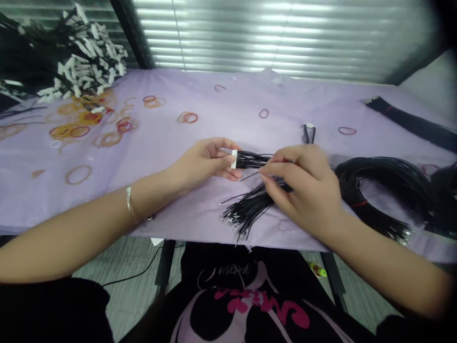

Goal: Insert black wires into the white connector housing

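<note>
Black wires (250,209) pinched in right hand (303,186), white connector (234,159) gripped in left hand (205,162).

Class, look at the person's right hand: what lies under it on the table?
Under the right hand a bundle of loose black wires fans out toward the table edge on the purple cloth. The hand covers how the wires are gripped.

The left hand (209,159) pinches a white connector (234,159) with black wires (252,159) fanning rightward. The right hand (303,186) grips a loose wire bundle (246,212) over the lilac table (214,109).
</note>
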`<move>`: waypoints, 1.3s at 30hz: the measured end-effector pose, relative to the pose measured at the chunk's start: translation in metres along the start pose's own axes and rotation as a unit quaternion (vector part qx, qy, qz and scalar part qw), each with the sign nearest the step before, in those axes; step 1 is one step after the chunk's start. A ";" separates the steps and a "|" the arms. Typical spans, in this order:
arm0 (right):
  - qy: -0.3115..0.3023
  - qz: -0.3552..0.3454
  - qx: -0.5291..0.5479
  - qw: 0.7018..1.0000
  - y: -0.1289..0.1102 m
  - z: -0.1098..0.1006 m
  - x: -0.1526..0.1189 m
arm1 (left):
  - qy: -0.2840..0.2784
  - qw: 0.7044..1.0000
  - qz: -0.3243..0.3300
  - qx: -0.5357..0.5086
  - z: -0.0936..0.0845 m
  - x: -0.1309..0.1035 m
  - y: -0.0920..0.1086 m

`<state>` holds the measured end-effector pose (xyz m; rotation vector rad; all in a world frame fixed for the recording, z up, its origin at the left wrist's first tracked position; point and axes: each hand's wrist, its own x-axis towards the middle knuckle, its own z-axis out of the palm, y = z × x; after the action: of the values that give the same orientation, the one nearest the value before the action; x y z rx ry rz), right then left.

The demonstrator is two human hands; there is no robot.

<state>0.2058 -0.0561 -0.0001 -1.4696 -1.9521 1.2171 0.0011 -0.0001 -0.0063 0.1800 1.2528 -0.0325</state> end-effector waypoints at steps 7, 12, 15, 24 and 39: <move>-0.059 -0.025 -0.060 0.996 0.006 0.011 -0.005 | -0.009 1.000 0.000 -0.003 0.003 -0.003 0.005; -0.052 -0.018 0.071 0.996 0.006 0.004 0.000 | -0.014 1.000 0.005 -0.007 0.001 -0.002 0.004; -0.041 0.000 0.113 0.993 0.005 0.001 0.001 | -0.040 0.999 0.004 -0.006 0.000 -0.002 0.002; -0.047 0.128 0.124 0.983 0.000 0.000 0.002 | -0.115 0.993 -0.027 -0.004 0.001 -0.009 0.000; -0.032 0.077 0.118 0.989 0.000 0.002 0.006 | -0.134 0.990 -0.037 0.017 0.000 -0.007 -0.002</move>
<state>0.2020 -0.0519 -0.0020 -1.4940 -1.6892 1.5231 -0.0011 -0.0031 0.0005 0.1534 0.9898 -0.1385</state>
